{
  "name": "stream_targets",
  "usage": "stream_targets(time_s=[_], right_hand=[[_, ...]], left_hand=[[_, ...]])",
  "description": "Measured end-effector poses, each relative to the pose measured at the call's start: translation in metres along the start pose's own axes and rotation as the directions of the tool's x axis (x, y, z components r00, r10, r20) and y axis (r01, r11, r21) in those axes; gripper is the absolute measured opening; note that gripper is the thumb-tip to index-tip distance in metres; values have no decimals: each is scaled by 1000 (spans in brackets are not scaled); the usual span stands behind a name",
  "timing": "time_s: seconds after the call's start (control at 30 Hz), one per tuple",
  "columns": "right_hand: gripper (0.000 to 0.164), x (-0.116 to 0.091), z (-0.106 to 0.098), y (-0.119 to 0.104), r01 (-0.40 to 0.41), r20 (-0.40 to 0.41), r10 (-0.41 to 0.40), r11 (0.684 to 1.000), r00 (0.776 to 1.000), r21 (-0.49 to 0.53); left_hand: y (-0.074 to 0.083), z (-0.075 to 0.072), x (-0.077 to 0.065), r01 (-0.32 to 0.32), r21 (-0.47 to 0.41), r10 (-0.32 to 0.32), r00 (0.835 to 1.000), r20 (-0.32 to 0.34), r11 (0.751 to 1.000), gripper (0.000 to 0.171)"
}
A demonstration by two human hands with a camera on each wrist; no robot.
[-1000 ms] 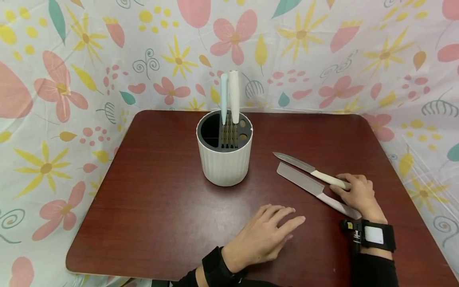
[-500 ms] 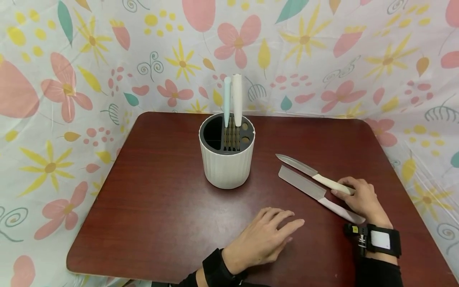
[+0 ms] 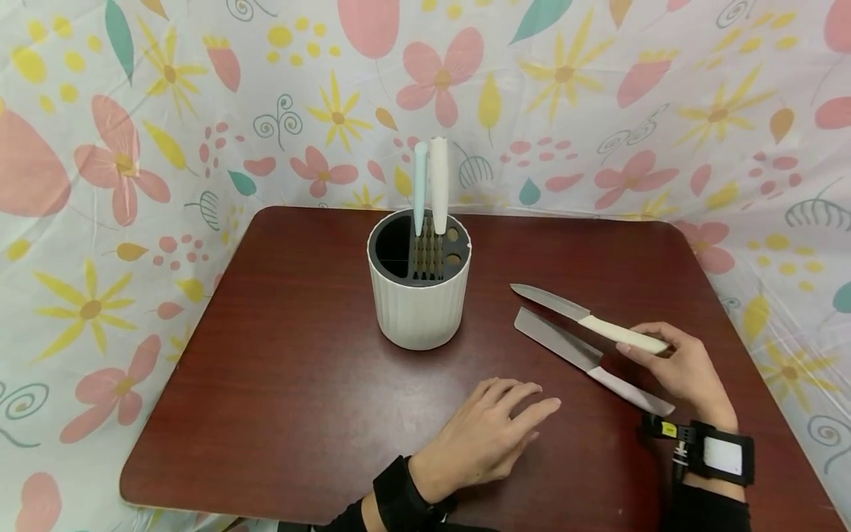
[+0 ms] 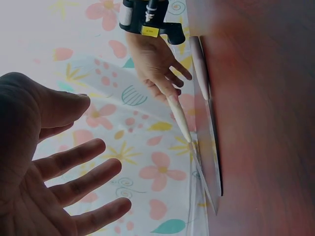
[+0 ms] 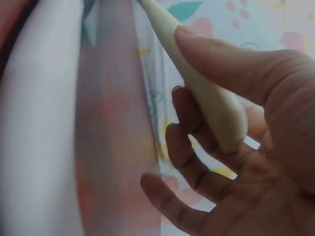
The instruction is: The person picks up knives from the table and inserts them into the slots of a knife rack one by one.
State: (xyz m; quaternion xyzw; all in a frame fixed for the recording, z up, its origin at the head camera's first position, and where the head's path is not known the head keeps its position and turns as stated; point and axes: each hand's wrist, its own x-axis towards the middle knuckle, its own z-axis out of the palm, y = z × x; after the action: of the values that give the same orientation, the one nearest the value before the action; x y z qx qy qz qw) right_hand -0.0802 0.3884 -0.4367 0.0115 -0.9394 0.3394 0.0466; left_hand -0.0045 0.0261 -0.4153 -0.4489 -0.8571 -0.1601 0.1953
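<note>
My right hand (image 3: 691, 369) pinches the cream handle of a pointed kitchen knife (image 3: 623, 334) between thumb and fingers. In the left wrist view the handle end of that knife (image 4: 178, 118) is raised, its tip angled down toward the table. The right wrist view shows the thumb lying along the handle (image 5: 211, 105). Beside it on the table lies a broad-bladed cleaver (image 3: 558, 338) with a white handle. My left hand (image 3: 482, 440) holds nothing, its fingers spread and relaxed over the front of the table.
A white ribbed knife block (image 3: 420, 314) with a dark slotted top stands at the table's middle back. A light blue handle (image 3: 420, 185) and a white handle (image 3: 439, 185) stick up from it. Flowered cloth (image 3: 319, 118) hangs behind the brown table (image 3: 279, 355).
My right hand has lifted the handle end of the pointed knife off the table and drawn slightly to the right. The left hand and the cleaver stay nearly in place.
</note>
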Motion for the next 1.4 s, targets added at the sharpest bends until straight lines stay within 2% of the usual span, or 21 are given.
stream_targets(time_s=[0.23,0.4,0.53,0.7,0.93,1.17,1.4], right_hand=[[43,1,-5,-17,-107,-55,117,982,992,155],[44,1,-7,-36,-122,-94,151,958,984,261],[42,4,-8,-50,-72,-150,122,951,981,302],[41,9,-5,-54,4,-209,70,944,975,331],[39,16,-6,-72,96,-291,13,930,957,354],[36,10,-12,-99,144,-338,-4,910,941,389],[36,4,-17,-124,257,-385,-109,897,917,360]], left_hand=[[-3,-1,4,-18,46,21,999,-50,999,43],[-5,-3,6,-13,64,18,998,-67,998,47],[-7,-5,6,-6,70,11,997,-81,998,45],[-8,-7,6,0,53,6,995,-103,999,42],[-12,-11,9,15,49,-5,982,-191,999,40],[-15,-17,12,35,57,-20,967,-252,998,40],[-20,-24,17,54,55,-38,964,-262,997,42]])
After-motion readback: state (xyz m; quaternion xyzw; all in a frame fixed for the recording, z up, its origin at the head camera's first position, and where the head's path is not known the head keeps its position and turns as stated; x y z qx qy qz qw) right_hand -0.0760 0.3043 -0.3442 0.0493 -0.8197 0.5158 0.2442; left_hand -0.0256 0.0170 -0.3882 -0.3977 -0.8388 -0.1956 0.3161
